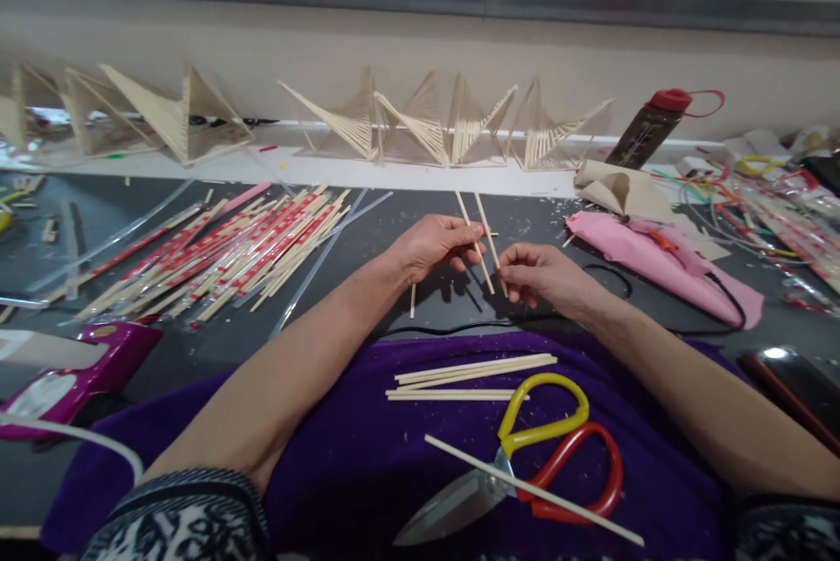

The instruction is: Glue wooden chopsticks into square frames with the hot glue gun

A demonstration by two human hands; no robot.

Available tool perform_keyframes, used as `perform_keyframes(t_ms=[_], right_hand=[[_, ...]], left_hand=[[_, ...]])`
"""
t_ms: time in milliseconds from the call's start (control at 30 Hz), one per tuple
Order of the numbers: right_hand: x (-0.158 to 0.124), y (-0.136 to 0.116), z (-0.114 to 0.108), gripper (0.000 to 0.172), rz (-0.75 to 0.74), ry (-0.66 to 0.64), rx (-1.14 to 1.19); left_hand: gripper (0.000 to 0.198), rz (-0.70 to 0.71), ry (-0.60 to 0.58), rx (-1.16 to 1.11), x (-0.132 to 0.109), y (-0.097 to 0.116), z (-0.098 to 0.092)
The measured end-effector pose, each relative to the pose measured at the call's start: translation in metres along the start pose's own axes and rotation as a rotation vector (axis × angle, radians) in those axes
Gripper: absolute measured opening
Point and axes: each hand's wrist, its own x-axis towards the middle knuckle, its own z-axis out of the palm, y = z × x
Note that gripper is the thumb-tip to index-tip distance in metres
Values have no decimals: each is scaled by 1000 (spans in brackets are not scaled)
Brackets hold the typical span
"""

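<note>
My left hand [441, 248] is closed, pinching a thin wooden stick [485, 270] between thumb and fingers. Close beside it, a second wooden stick [486, 227] slants nearly parallel, its lower end gripped by the fingertips of my right hand [539, 277]. Whether the two sticks touch is unclear. On the purple cloth [347, 447] below lie several loose sticks [476, 369]. Large scissors [452, 508] with one yellow and one red handle rest there too, spread a little, and a single longer stick [577, 506] lies across them.
Bundles of sticks in red-marked plastic [262, 246] lie at left, near a magenta device [124, 360]. Twisted stick models [420, 132] line the wall ledge. A dark bottle [647, 132], a pink wrapped bundle [662, 268], a black cord [452, 329] and a phone-like object [787, 386] are also here.
</note>
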Motion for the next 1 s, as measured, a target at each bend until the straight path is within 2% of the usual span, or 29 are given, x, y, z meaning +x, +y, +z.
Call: perform_keyframes(t_ms=[267,567,867,1000], right_hand=[[-1,0,6,17,-59,-31,-49],[-1,5,11,20,-100,24,-93],[0,6,7,30,1,-99,-93],[0,7,7,28,36,-117,-100]], left_hand=[[29,10,47,63,-1,-6,8],[23,-23,51,4,-1,-8,13],[19,68,204,-80,2,-8,9],[17,84,201,-107,1,-7,8]])
